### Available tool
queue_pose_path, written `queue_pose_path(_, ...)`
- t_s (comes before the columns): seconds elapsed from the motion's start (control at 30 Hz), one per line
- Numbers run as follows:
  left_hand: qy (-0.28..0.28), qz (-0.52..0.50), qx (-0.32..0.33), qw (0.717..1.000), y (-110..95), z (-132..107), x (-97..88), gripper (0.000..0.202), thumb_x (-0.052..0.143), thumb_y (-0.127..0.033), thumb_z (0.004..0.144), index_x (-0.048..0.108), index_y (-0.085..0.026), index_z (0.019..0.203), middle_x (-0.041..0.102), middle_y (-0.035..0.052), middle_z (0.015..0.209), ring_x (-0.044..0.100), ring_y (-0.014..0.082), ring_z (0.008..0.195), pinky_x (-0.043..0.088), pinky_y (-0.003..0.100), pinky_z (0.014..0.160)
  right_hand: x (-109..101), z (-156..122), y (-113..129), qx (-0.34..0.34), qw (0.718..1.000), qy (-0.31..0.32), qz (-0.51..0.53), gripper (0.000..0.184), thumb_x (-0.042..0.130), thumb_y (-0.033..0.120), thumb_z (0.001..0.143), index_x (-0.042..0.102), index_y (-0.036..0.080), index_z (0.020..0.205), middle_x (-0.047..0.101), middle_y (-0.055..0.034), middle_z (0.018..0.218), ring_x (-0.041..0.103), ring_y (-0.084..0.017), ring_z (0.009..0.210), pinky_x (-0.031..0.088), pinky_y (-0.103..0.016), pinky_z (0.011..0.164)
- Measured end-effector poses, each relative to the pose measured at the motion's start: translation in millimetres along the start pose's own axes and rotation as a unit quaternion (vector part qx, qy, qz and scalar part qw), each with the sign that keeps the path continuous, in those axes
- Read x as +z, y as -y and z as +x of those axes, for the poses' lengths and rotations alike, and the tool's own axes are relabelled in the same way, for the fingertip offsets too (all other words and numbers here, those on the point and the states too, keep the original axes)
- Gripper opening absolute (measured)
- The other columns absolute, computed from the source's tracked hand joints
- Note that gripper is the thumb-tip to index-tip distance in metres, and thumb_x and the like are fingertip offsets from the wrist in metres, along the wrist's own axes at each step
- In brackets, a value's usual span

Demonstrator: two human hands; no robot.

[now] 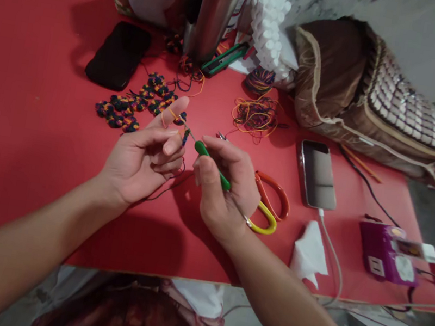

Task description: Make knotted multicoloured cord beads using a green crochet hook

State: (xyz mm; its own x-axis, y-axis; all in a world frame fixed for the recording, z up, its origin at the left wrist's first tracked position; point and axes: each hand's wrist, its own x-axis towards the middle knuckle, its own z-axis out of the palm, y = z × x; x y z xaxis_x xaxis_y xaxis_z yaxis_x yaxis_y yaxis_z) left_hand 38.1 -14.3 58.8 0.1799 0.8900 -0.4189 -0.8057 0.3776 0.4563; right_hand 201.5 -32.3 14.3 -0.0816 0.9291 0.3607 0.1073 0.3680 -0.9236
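Note:
Between the thumb and fingers of my left hand (146, 160) is pinched a small dark piece of crochet work (186, 136). Orange yarn (170, 115) loops around that hand's raised index finger. My right hand (224, 183) is closed around the green handle of a crochet hook (212, 165), whose thin metal shaft reaches to the small piece. A dark strand trails below my left hand onto the table. Beyond my left hand lie several crocheted multicoloured pieces (156, 93). Scissors with orange and yellow handles (268, 223) lie partly hidden under my right hand.
On the red table (16, 153) are a black phone (118, 56), loose tangled yarn (256, 115), a yarn ball (259, 80) and a green box cutter (224, 59). To the right are a charging phone (318, 174), crumpled tissue (310, 253), a purple power box (388, 253) and a brown bag (339, 72).

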Motion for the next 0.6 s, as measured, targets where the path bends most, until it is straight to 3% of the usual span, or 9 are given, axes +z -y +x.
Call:
queue_pose_path(0.13,-0.013,-0.014,-0.006,1.000,-4,0,1.0,0.042,0.047,0.001,0.099,0.081,-0.019,0.114,0.046,-0.0053,0.052,0.034,0.0084,0.042,0.030,0.018,0.044,-4,5,-1,0.002,1.000,0.004,0.026,0.022,0.072,0.047,0.112,0.079,0.031,0.126,0.071,0.0025,0.084,0.058,-0.013,0.061,0.059,-0.036,0.073)
queue_pose_path(0.3,-0.036,-0.029,-0.018,0.999,-7,2,3.7,0.045,0.041,0.001,0.101,0.082,-0.017,0.107,0.041,-0.0051,0.050,0.032,0.0087,0.040,0.025,0.019,0.042,-4,9,3,0.018,0.998,0.003,0.053,0.022,0.074,0.049,0.111,0.080,0.030,0.121,0.072,0.0030,0.082,0.057,-0.012,0.058,0.055,-0.032,0.064)
queue_pose_path(0.6,-0.036,-0.014,-0.020,0.999,-12,1,2.7,0.050,0.041,0.002,0.100,0.082,-0.018,0.122,0.041,-0.0070,0.049,0.033,0.0080,0.038,0.025,0.019,0.041,-6,8,2,0.021,0.999,0.002,0.049,0.024,0.075,0.050,0.110,0.081,0.031,0.124,0.074,0.0019,0.086,0.057,-0.012,0.059,0.057,-0.033,0.065)
